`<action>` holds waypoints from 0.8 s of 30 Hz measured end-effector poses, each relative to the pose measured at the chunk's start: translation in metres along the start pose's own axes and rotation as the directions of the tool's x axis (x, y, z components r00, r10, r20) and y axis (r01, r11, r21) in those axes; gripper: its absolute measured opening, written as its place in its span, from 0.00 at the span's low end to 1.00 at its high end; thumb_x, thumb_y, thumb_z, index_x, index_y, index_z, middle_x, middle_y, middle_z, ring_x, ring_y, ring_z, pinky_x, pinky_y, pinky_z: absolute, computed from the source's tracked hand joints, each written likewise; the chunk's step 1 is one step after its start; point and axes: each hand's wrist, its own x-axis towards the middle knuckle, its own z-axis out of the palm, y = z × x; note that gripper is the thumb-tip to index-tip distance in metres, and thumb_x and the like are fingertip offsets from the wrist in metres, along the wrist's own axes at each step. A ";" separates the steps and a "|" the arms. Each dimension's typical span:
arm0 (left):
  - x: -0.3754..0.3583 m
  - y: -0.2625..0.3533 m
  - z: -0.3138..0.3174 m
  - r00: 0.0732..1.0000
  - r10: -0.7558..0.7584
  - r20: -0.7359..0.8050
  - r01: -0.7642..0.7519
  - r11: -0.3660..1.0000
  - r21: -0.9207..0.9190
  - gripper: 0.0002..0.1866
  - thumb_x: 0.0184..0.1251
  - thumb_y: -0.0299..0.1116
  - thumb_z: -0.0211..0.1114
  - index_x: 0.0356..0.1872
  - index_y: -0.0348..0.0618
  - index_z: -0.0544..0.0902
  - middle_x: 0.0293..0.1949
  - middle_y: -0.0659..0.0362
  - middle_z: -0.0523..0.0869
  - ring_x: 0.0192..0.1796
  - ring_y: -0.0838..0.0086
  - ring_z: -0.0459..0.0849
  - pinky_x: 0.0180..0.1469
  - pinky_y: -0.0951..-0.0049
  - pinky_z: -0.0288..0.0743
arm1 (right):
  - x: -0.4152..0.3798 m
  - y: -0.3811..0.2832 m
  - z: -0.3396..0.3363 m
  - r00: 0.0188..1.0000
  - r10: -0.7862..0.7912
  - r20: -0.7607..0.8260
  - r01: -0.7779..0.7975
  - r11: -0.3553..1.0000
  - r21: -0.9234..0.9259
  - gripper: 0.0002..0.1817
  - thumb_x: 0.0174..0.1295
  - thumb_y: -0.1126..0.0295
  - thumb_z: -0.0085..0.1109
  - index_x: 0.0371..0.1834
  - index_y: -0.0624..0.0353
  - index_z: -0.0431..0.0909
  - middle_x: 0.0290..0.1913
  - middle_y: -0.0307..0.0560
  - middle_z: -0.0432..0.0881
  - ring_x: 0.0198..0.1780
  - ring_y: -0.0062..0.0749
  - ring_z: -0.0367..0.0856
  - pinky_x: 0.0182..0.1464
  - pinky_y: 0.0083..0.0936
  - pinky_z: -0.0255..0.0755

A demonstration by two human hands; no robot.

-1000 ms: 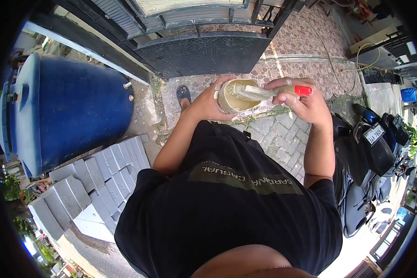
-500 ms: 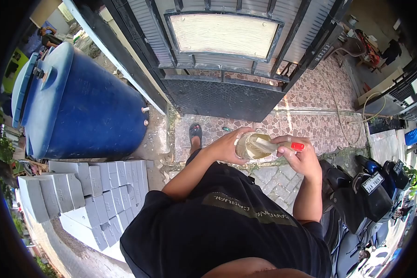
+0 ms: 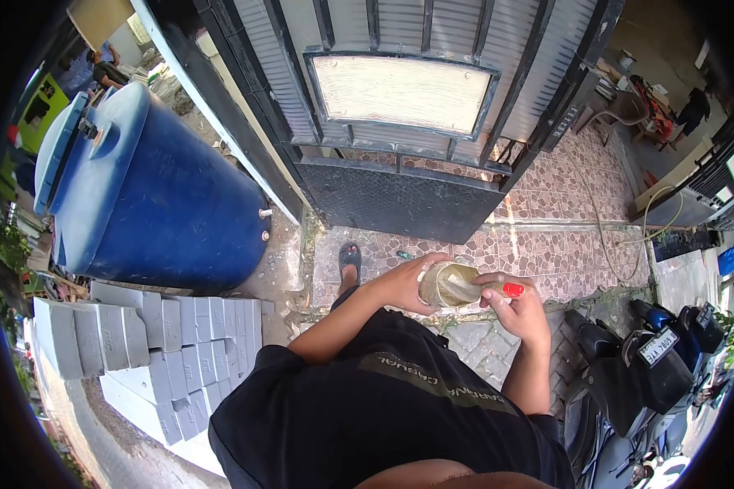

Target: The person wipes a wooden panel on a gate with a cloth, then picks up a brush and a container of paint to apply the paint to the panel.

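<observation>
My left hand (image 3: 401, 285) is wrapped round the side of a small, pale round tub (image 3: 434, 292), held in front of my chest with its mouth tilted to the right. Whitish paste coats the inside of the tub. Between the fingers and thumb of my right hand (image 3: 520, 316) is a putty knife with a red-ended handle (image 3: 513, 289). Its pale, smeared blade (image 3: 465, 288) reaches into the tub's mouth. Light smears show on the fingers of both hands.
Ahead stands a metal gate (image 3: 400, 196) with a pale panel. A blue water tank (image 3: 171, 187) and stacked grey blocks (image 3: 208, 350) are at the left. Parked motorcycles (image 3: 628, 383) stand at the right. A hose (image 3: 599, 220) crosses the patterned tiles (image 3: 559, 183).
Both hands, with the tub and putty knife, sit slightly lower in view. The knife's handle has shifted left towards the tub. The whole scene has shifted a little as my head moved.
</observation>
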 end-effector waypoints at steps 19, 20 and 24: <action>0.000 0.000 0.011 1.000 -0.020 0.010 0.020 0.999 -0.045 0.52 0.35 0.38 0.79 0.66 0.44 0.60 0.56 0.49 0.77 0.58 0.57 0.78 0.60 0.62 0.70 | -0.014 0.003 0.008 0.997 0.030 -0.072 -0.030 1.000 -0.008 0.08 0.62 0.72 0.59 0.39 0.66 0.82 0.26 0.49 0.83 0.27 0.29 0.83 0.32 0.23 0.75; 0.001 0.000 0.012 1.000 -0.008 0.012 0.009 0.999 -0.034 0.51 0.35 0.38 0.79 0.66 0.44 0.61 0.56 0.50 0.77 0.58 0.57 0.78 0.60 0.62 0.70 | -0.016 0.004 0.008 0.997 0.034 -0.073 -0.034 0.999 -0.010 0.08 0.62 0.72 0.59 0.39 0.66 0.82 0.26 0.49 0.83 0.27 0.29 0.83 0.32 0.23 0.75; 0.002 0.001 0.012 1.000 0.027 0.000 -0.027 1.000 -0.016 0.52 0.35 0.38 0.79 0.66 0.43 0.61 0.56 0.50 0.77 0.58 0.58 0.78 0.60 0.63 0.70 | -0.018 0.003 0.007 0.996 0.007 -0.093 -0.007 1.000 -0.009 0.08 0.62 0.72 0.59 0.40 0.66 0.82 0.27 0.49 0.83 0.27 0.29 0.84 0.32 0.23 0.75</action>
